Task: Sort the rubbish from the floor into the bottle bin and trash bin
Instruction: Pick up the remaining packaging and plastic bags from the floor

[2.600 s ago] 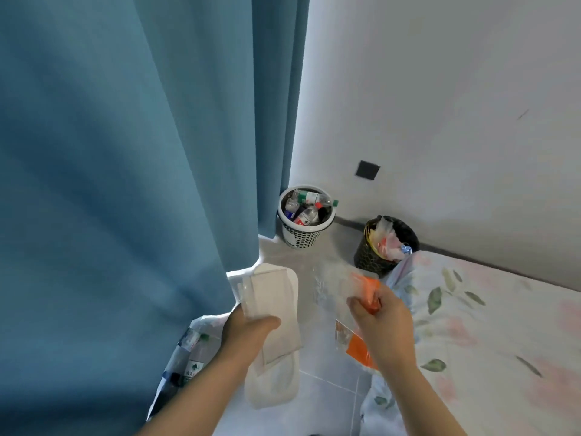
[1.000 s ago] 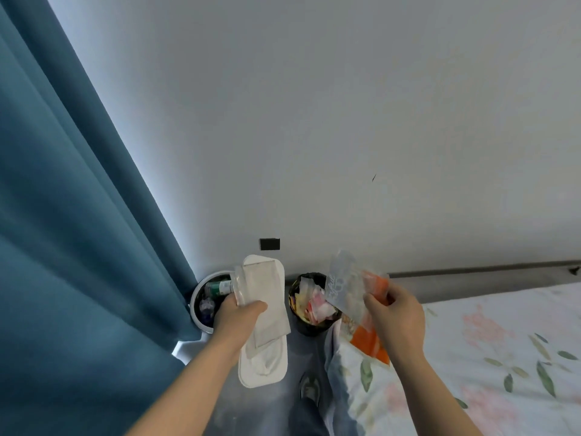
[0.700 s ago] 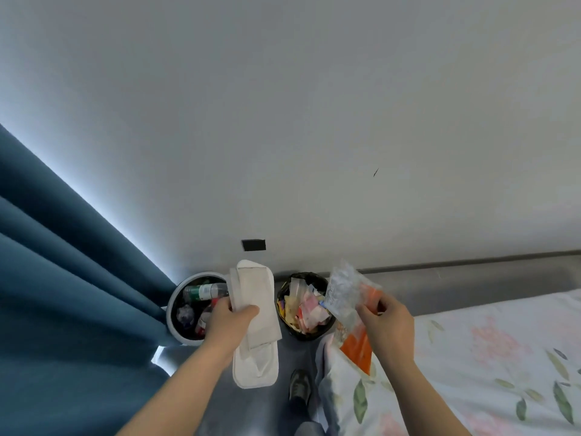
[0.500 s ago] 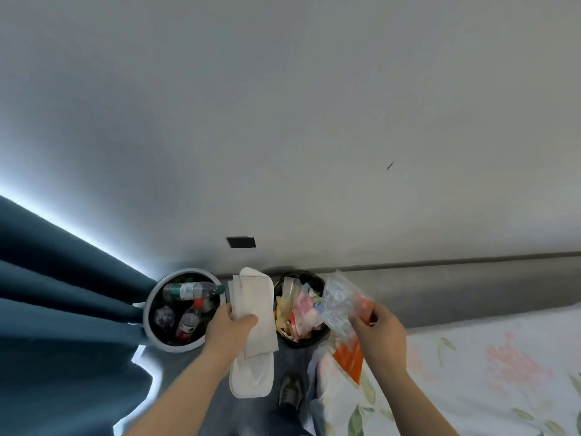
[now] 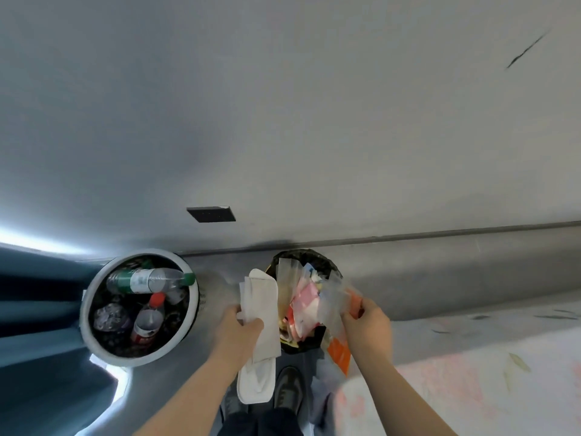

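Now, drop step: your left hand clamps the white pad, your right hand pinches the wrapper, the trash bin lies at twelve o'clock; next, likely uncurl both.

grey wall with a dark plate, blue curtain left, floral bedding right

The trash bin was largely hidden: the white pad gripped by the left hand covered its left rim, and the clear and orange wrappers pinched by the right hand covered its right. The left hand's fingers lay behind the pad. Labels on the bottles in the bottle bin were unreadable. The floral bedsheet was smeared and cut off at the picture's right edge.
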Action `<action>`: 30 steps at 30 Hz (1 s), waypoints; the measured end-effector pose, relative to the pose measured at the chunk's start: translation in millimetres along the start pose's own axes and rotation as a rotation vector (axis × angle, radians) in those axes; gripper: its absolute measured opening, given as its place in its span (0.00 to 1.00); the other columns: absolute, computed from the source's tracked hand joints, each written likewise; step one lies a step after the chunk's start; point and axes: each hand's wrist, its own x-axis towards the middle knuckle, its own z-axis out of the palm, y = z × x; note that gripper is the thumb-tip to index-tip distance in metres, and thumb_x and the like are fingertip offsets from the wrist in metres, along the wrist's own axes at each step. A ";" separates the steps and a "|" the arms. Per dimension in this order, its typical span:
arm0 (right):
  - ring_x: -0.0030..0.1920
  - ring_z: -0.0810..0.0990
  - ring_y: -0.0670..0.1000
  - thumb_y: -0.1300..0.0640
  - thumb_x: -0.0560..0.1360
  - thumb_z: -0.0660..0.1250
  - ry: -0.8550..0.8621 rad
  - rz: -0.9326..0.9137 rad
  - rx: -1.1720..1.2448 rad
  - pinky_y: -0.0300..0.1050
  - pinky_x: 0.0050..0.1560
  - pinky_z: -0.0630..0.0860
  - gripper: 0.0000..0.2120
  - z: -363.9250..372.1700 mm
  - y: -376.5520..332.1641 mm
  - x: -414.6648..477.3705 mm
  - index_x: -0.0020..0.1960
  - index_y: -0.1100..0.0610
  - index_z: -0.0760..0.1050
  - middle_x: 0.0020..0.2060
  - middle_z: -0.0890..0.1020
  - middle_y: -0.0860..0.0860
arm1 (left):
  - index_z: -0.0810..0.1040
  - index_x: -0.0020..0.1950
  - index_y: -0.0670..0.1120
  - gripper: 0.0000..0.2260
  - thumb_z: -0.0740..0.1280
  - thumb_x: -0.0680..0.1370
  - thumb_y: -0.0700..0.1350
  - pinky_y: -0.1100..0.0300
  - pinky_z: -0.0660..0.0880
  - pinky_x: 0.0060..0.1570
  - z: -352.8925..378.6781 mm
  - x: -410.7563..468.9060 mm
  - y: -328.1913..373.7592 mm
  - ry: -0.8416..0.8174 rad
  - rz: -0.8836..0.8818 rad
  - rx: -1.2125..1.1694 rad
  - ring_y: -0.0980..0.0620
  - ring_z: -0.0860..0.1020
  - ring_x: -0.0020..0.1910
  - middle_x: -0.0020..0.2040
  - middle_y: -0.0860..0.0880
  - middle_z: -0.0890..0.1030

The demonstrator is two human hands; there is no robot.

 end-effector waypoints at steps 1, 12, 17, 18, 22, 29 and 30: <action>0.40 0.78 0.55 0.58 0.74 0.67 0.002 0.019 0.002 0.46 0.38 0.75 0.07 8.6 3.0 7.7 0.49 0.61 0.76 0.39 0.79 0.53 | 0.70 0.64 0.42 0.17 0.65 0.76 0.38 0.63 0.68 0.33 4.8 8.8 -3.1 -0.004 0.005 0.012 0.53 0.75 0.43 0.51 0.46 0.77; 0.46 0.77 0.49 0.54 0.76 0.68 -0.214 0.056 0.126 0.39 0.39 0.73 0.18 49.6 14.1 30.8 0.64 0.57 0.74 0.52 0.82 0.52 | 0.71 0.66 0.46 0.19 0.66 0.75 0.41 0.56 0.75 0.45 30.4 60.0 -3.3 -0.051 0.007 0.125 0.48 0.78 0.49 0.51 0.47 0.79; 0.38 0.76 0.44 0.55 0.76 0.68 -0.192 0.053 0.092 0.30 0.31 0.70 0.14 39.4 27.0 33.3 0.59 0.58 0.76 0.45 0.80 0.49 | 0.72 0.63 0.46 0.17 0.67 0.75 0.42 0.56 0.75 0.46 40.5 74.0 4.5 -0.077 0.020 0.153 0.47 0.77 0.51 0.53 0.47 0.79; 0.38 0.75 0.43 0.55 0.76 0.68 -0.192 0.036 0.069 0.28 0.29 0.67 0.13 37.1 28.2 34.0 0.59 0.57 0.76 0.46 0.80 0.50 | 0.72 0.62 0.46 0.16 0.67 0.75 0.42 0.58 0.74 0.43 43.3 76.9 6.7 -0.088 0.024 0.164 0.48 0.77 0.51 0.53 0.48 0.78; 0.42 0.78 0.48 0.55 0.76 0.68 -0.208 -0.005 0.019 0.31 0.34 0.70 0.13 34.5 31.8 37.3 0.59 0.57 0.76 0.51 0.82 0.52 | 0.73 0.60 0.45 0.14 0.67 0.75 0.43 0.64 0.68 0.34 60.5 88.1 13.6 -0.123 0.033 0.188 0.49 0.76 0.49 0.54 0.47 0.78; 0.43 0.79 0.48 0.55 0.75 0.68 -0.208 -0.003 0.013 0.32 0.34 0.71 0.12 36.7 37.6 39.4 0.58 0.55 0.76 0.48 0.81 0.50 | 0.67 0.68 0.44 0.22 0.68 0.76 0.45 0.59 0.69 0.48 81.3 89.7 15.9 -0.116 0.009 0.208 0.52 0.71 0.51 0.59 0.48 0.75; 0.43 0.79 0.48 0.55 0.75 0.68 -0.207 -0.001 0.018 0.32 0.35 0.72 0.12 36.5 37.8 39.1 0.58 0.55 0.76 0.48 0.81 0.50 | 0.68 0.68 0.43 0.22 0.67 0.76 0.45 0.60 0.68 0.48 81.0 87.8 15.5 -0.112 0.025 0.226 0.53 0.70 0.50 0.59 0.48 0.75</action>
